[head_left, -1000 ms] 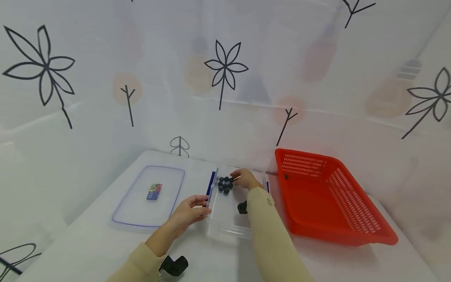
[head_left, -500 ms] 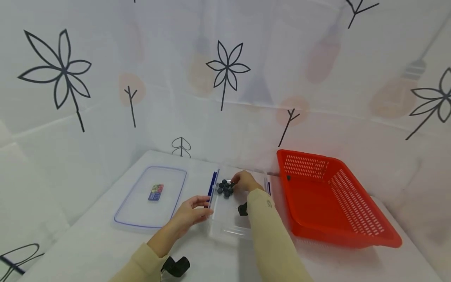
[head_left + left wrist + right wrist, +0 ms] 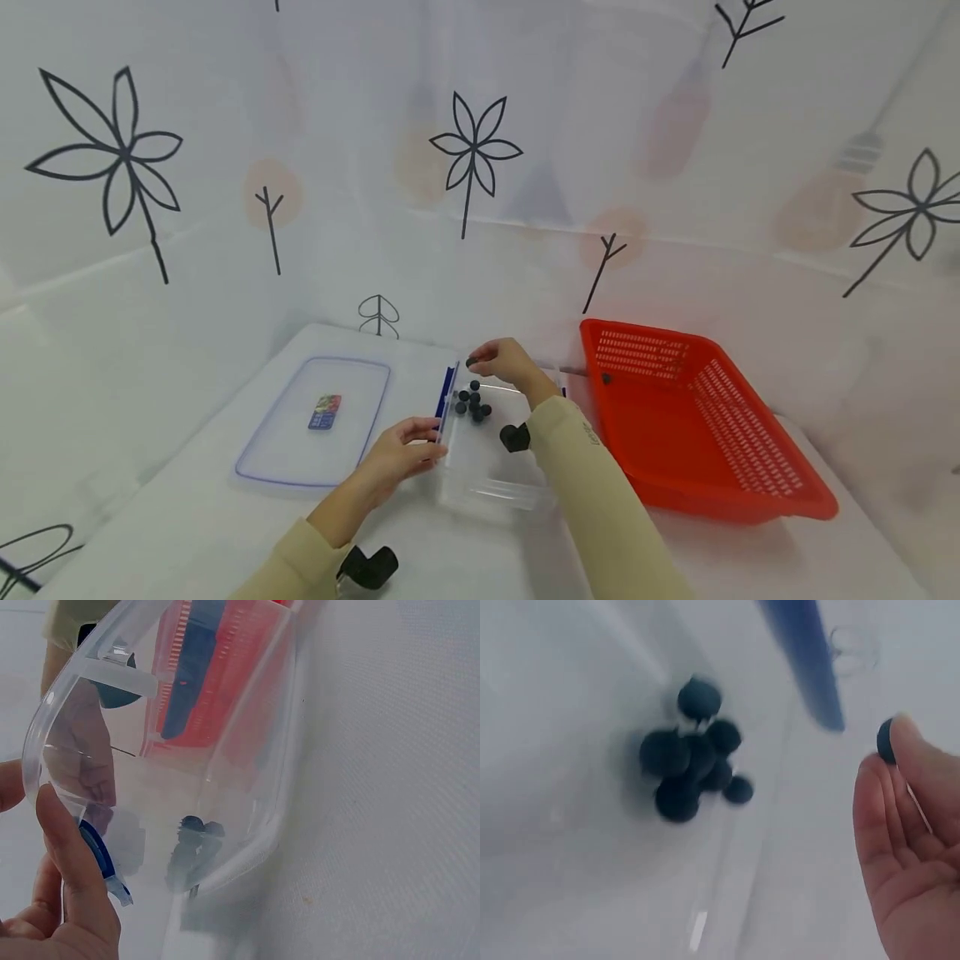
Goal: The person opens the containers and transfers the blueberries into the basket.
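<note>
A clear plastic box (image 3: 491, 487) with blue side clips stands mid-table. Inside it, several dark blueberries (image 3: 475, 404) lie bunched toward the left wall; the right wrist view shows the same cluster (image 3: 694, 757) close up. Between thumb and fingertips, my right hand (image 3: 510, 367) pinches a single blueberry (image 3: 886, 741), raised over the far left part of the box. My left hand (image 3: 401, 454) rests at the box's left side, thumb and fingers apart, with fingertips right at the rim. In the left wrist view the thumb (image 3: 67, 855) lies beside a blue clip (image 3: 96, 847).
To the right is a red basket (image 3: 660, 442), with one small dark round thing (image 3: 607, 378) near its left wall. A clear lid (image 3: 288, 442) edged in blue, bearing a colourful label (image 3: 325, 412), lies flat at the left. Behind the table hangs a patterned curtain (image 3: 337, 150).
My right hand has lifted out of the blueberry cluster, up and slightly left, pinching one blueberry. The others in the box have shifted a little. My left hand stays at the box's side.
</note>
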A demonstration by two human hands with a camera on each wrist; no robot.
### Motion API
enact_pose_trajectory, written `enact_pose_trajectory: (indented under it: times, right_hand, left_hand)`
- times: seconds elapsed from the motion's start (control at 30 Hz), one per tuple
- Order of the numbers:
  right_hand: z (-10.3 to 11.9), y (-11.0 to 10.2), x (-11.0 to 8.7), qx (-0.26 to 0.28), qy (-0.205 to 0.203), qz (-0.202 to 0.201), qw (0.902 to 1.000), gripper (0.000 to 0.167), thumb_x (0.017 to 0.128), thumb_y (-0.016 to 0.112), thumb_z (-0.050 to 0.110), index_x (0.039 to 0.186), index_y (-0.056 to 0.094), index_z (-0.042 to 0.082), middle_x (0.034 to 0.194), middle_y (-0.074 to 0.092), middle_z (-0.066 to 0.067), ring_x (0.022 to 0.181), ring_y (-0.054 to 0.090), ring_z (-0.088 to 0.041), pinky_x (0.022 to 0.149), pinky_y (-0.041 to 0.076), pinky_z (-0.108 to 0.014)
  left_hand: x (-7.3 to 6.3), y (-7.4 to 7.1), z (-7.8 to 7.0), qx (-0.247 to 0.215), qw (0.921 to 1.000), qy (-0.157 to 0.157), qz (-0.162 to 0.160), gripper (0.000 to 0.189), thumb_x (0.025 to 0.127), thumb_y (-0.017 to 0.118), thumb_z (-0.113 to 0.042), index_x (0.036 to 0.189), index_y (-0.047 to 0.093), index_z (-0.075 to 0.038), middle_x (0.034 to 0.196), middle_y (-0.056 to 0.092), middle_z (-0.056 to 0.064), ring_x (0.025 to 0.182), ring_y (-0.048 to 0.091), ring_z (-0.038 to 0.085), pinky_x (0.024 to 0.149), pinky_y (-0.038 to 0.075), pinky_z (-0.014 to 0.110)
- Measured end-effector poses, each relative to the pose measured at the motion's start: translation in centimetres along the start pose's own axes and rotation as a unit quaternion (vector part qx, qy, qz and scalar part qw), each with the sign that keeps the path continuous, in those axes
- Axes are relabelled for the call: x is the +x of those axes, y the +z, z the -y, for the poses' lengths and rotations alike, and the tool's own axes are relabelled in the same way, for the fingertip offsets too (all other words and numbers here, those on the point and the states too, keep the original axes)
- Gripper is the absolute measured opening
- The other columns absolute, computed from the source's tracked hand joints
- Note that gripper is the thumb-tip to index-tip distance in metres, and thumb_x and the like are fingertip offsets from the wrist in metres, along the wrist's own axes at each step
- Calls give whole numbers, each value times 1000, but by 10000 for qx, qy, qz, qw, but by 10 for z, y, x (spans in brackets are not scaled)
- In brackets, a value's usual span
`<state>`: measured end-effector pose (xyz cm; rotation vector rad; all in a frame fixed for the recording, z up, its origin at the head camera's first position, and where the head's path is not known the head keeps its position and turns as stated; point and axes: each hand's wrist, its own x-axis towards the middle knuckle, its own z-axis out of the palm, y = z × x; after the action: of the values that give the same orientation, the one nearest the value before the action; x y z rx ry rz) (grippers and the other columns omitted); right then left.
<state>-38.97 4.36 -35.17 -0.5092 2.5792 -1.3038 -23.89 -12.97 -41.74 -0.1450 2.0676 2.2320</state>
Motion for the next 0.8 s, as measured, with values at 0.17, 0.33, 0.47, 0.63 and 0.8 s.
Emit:
enact_pose_trajectory:
  times: [0.17,0.33,0.47,0.63,0.8]
  right_hand:
    - [17,2,-13,276,-156,-71,9995,26,84,69,9,107,64,0,93,64,-8,91,63,-27,85,49,-35]
    - [31,1,-33,524,-296,-23,9982,25,83,69,9,106,65,1,91,64,-8,88,63,-24,87,48,-36]
    - [36,3,-50,621,-443,6,9971,24,83,70,10,105,66,3,89,64,-6,81,61,-17,83,49,-33]
    - [37,5,-73,725,-632,-11,9954,24,82,71,11,105,67,3,88,64,-5,82,61,-20,81,50,-31]
    - [34,2,-100,606,-641,-54,9961,25,84,70,16,106,67,6,90,64,-3,84,59,-20,84,49,-32]
  left_hand:
    - [1,0,3,8,10000,8,-91,46,79,72,-3,122,55,0,107,55,12,84,60,19,79,52,33]
    - [1,1,5,19,9999,66,-112,41,81,68,0,121,56,0,107,55,14,85,59,20,80,52,35]
    - [0,1,6,9,9999,93,-120,40,81,67,1,120,56,0,110,54,17,85,59,20,80,52,35]
    - [-2,3,5,-20,9999,109,-104,43,80,69,0,121,55,1,111,53,19,84,59,19,79,52,34]
    - [-5,6,3,-32,9998,150,-121,44,79,69,1,121,55,2,108,54,16,81,58,18,78,52,34]
